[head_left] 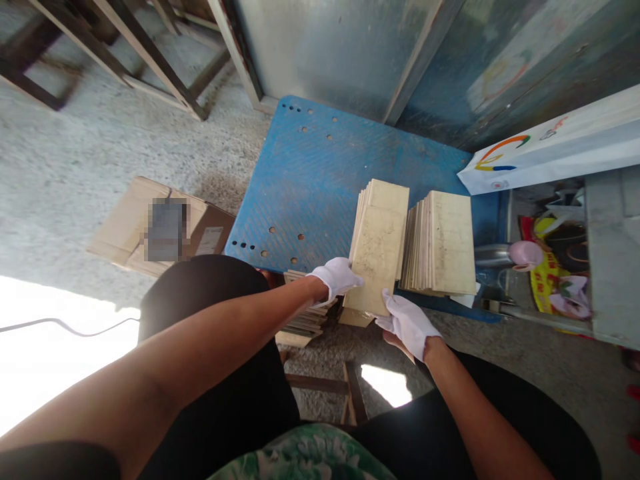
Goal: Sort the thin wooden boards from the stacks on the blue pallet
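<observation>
Both gloved hands grip one stack (376, 250) of thin boards at its near end: left hand (336, 277) on its left edge, right hand (407, 322) beneath. On the blue table (305, 180) a second stack (443, 243) already stands just right; more boards (305, 320) wait below, near the knees.

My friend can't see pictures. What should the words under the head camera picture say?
Two white-gloved hands, the left hand and the right hand, grip a stack of pale wooden boards at the edge of a blue pallet. A second stack of boards stands just right of it, and a cardboard box lies on the concrete floor to the left.
</observation>
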`<state>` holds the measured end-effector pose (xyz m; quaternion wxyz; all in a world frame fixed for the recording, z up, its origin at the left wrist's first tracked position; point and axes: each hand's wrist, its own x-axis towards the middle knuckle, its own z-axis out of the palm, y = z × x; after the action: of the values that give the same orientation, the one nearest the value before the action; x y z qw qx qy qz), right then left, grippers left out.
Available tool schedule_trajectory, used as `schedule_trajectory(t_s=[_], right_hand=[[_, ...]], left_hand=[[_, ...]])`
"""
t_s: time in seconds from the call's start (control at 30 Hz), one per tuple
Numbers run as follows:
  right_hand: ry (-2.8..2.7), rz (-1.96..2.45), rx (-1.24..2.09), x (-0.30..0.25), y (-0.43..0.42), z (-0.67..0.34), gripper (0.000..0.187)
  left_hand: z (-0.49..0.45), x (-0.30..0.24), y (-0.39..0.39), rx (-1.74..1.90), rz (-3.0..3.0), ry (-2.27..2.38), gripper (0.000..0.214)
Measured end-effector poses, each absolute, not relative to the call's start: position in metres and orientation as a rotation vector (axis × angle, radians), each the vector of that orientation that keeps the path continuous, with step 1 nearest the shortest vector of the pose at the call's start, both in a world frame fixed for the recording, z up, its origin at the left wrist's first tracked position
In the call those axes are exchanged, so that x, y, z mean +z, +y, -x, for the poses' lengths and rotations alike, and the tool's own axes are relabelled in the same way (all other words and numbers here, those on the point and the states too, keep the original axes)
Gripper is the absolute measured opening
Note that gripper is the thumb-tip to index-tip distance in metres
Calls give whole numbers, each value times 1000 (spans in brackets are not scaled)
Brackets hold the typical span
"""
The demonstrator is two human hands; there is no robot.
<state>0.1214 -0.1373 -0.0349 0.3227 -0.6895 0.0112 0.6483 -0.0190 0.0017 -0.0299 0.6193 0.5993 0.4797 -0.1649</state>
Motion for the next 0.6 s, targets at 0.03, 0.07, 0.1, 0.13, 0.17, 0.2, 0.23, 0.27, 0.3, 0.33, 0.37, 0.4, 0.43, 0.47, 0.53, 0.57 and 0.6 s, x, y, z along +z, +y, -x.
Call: schedule_trajectory(t_s=[0.03, 0.07, 0.1, 0.13, 0.17, 0.2, 0.23, 0.27, 0.3, 0.33, 0.37, 0.4, 0.43, 0.47, 0.53, 0.57, 0.6], right_hand=[[23, 1803, 1723, -34, -139, -122, 33], [8, 1786, 1758, -33, -142, -122, 32], [-9, 1760, 1806, -31, -144, -122, 33], [-30, 1727, 1862, -29, -147, -122, 35], [-50, 1685, 1929, -26, -150, -122, 37], [-71, 1654, 1992, -22, -153, -121, 39], [-96, 1627, 2049, -18, -155, -119, 41], [-142, 1599, 2119, -14, -157, -118, 42], [-196, 1581, 2189, -10, -158, -116, 45], [-270, 1579, 2234, -7, -158, -114, 48], [-358, 1589, 2275, -3, -159, -112, 50], [-452, 1603, 2301, -1, -159, -110, 52], [-541, 1610, 2323, 1, -159, -109, 53], [-613, 1607, 2346, 2, -159, -108, 54], [-691, 1576, 2396, 0, -161, -107, 54], [-701, 1585, 2389, -3, -162, -108, 52], [-699, 1619, 2352, -7, -163, -109, 48]], left_hand=[[18, -30, 2, -317, -1259, 1125, 39], [17, -29, 2, -267, -1163, 1139, 41], [17, -28, 4, -240, -1108, 1155, 42], [17, -26, 6, -236, -1106, 1171, 41], [18, -23, 10, -235, -1130, 1182, 41], [19, -21, 14, -226, -1155, 1196, 40], [20, -18, 18, -212, -1173, 1213, 41], [22, -16, 22, -196, -1181, 1220, 40], [23, -14, 26, -185, -1176, 1228, 39], [24, -11, 29, -183, -1159, 1222, 38], [25, -9, 30, -184, -1129, 1210, 36], [26, -7, 31, -181, -1086, 1195, 35], [27, -6, 31, -175, -1035, 1176, 34], [27, -4, 30, -161, -982, 1156, 33], [29, -2, 28, -128, -886, 1099, 30], [30, -1, 26, -124, -866, 1071, 28], [30, -1, 25, -126, -874, 1048, 26]])
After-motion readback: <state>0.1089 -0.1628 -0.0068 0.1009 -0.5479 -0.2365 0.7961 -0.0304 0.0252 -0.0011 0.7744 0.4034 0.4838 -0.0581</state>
